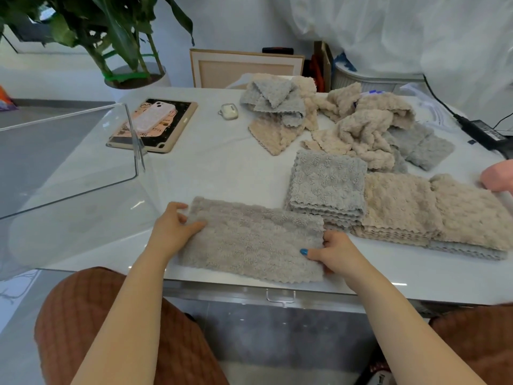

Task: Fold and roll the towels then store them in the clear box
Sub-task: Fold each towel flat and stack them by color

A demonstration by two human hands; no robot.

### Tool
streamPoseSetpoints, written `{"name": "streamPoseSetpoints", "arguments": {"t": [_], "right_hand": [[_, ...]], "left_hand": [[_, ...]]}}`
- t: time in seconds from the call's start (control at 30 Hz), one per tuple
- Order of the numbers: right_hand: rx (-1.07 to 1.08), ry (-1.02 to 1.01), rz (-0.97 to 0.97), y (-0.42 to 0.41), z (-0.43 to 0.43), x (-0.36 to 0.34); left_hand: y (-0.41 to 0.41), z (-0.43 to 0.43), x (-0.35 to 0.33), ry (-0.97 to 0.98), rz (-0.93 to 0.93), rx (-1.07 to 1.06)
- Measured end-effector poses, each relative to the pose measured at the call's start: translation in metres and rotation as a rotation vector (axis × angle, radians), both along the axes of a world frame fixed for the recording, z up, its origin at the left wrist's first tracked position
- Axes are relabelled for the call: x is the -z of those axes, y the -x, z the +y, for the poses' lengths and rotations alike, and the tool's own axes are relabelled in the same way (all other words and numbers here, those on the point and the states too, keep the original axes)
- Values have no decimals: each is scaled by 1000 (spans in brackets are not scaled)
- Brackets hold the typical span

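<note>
A grey-beige towel (251, 240), folded into a long strip, lies flat at the table's front edge. My left hand (173, 227) pinches its left end, thumb on top. At the strip's right end, my right hand (334, 252) grips the edge, thumb on top and fingers curled under. To the right sit stacks of folded towels, grey (327, 184) and beige (433, 209). Behind them lie loose crumpled towels (361, 123) in both colours. The clear box (83, 162) stands at the left with nothing visible inside.
A tablet with a pink phone (154, 120) on it lies behind the box. An earbud case (229, 111) sits mid-table. A power adapter (488, 133) with its cable lies at the far right, a potted plant (130, 51) at the back left. My knees are under the table edge.
</note>
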State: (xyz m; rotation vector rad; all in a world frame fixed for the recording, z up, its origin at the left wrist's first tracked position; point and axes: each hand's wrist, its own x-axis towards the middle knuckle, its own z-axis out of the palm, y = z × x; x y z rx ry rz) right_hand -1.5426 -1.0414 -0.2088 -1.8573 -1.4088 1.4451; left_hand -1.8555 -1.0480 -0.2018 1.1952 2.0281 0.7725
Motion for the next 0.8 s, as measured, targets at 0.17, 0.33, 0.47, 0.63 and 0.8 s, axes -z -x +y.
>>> {"name": "streamPoseSetpoints", "arguments": {"t": [0.17, 0.33, 0.47, 0.63, 0.8], "right_hand": [[-52, 37, -105, -6, 2, -12], [36, -184, -54, 3, -6, -20], [256, -381, 46, 14, -2, -8], [328, -501, 196, 20, -16, -12], [386, -523, 554, 10, -21, -37]], "left_hand": [[0, -13, -1, 98, -7, 64], [-6, -12, 2, -72, 57, 15], [-17, -4, 0, -202, 59, -84], [-22, -2, -11, -342, -166, -158], [-21, -7, -38, -551, -844, -187]]}}
